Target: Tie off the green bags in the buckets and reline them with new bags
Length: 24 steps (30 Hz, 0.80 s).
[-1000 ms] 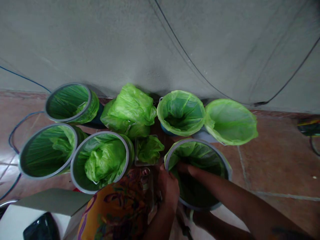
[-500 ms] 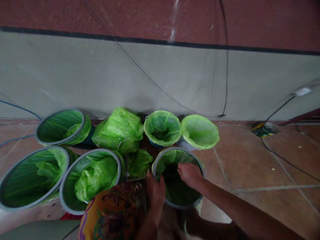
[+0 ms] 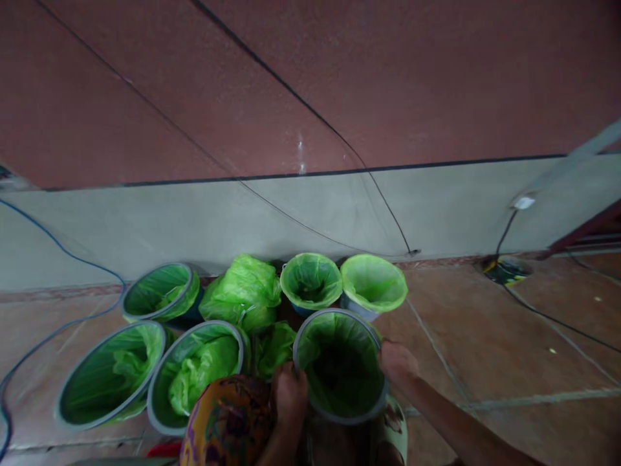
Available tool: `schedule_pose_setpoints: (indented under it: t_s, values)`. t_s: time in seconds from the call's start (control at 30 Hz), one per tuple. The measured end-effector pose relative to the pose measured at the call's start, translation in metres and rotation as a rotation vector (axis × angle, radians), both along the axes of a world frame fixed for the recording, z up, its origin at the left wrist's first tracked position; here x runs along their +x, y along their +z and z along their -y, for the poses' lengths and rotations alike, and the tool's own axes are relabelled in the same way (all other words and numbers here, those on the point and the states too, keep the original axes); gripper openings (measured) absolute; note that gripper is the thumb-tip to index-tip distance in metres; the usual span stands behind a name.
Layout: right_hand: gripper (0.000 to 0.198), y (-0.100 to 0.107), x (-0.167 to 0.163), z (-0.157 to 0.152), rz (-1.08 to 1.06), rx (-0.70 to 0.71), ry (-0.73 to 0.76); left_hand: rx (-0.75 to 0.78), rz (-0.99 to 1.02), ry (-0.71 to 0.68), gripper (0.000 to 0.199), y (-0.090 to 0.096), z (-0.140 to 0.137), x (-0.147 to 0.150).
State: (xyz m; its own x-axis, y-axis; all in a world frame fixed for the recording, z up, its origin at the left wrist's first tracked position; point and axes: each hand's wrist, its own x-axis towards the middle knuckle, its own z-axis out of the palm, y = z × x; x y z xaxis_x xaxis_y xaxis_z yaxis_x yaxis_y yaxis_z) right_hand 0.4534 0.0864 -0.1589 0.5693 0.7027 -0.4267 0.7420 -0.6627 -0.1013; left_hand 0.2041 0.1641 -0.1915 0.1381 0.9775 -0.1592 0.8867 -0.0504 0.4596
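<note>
A round trash bin with a grey rim [image 3: 310, 409] and a green plastic liner stands in front of me, its inside dark. My left hand [image 3: 290, 389] is closed on the left side of its rim. On the right side, my right hand [image 3: 398, 362] grips the rim too, fingers partly hidden behind it. Touching or close behind this bin are two smaller lined bins, one with a green liner [image 3: 310, 272] and one with a paler liner [image 3: 373, 279]. A crumpled green bag [image 3: 274, 349] lies just left of my left hand.
Grey-rimmed lined bins stand at left: a back one [image 3: 162, 291], a front one [image 3: 109, 382] and a nearer one [image 3: 206, 372]. A bulging green bag [image 3: 245, 291] sits by the wall [image 3: 301, 213]. A blue cable [image 3: 63, 330] and a black cable [image 3: 553, 318] cross the tiled floor.
My right hand has come out of the bin and moved to its right rim. My left hand has closed on the left rim. The view has tilted up, showing more wall.
</note>
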Motion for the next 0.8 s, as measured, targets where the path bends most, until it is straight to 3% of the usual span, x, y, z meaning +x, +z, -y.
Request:
schedule_pose_setpoints:
  t_s: [0.1,0.2,0.3,0.37,0.47,0.57,0.7,0.8]
  values:
    - [0.028,0.009,0.003,0.004,0.03,0.029,0.034,0.04,-0.028,0.025,0.028,0.021,0.001,-0.003]
    - [0.03,0.022,0.013,-0.011,0.057,0.075,0.058,0.046,-0.004,0.053,0.03,0.048,-0.016,0.002]
    - [0.03,0.03,0.026,-0.051,0.07,0.144,0.039,0.021,0.024,0.047,0.031,0.071,-0.063,0.018]
    - [0.031,0.03,0.034,-0.087,0.065,0.181,0.011,-0.019,0.052,0.029,0.035,0.077,-0.106,0.033]
    - [0.032,0.018,0.043,-0.142,0.043,0.202,-0.049,-0.083,0.075,-0.032,0.038,0.066,-0.171,0.052]
    - [0.032,-0.003,0.049,-0.186,0.008,0.205,-0.126,-0.132,0.084,-0.039,0.045,0.039,-0.221,0.065]
    - [0.032,-0.032,0.059,-0.222,0.006,0.193,-0.18,-0.176,0.077,-0.061,0.048,0.003,-0.259,0.078]
    - [0.031,-0.046,0.066,-0.235,0.009,0.173,-0.18,-0.174,0.044,-0.082,0.048,-0.013,-0.271,0.085]
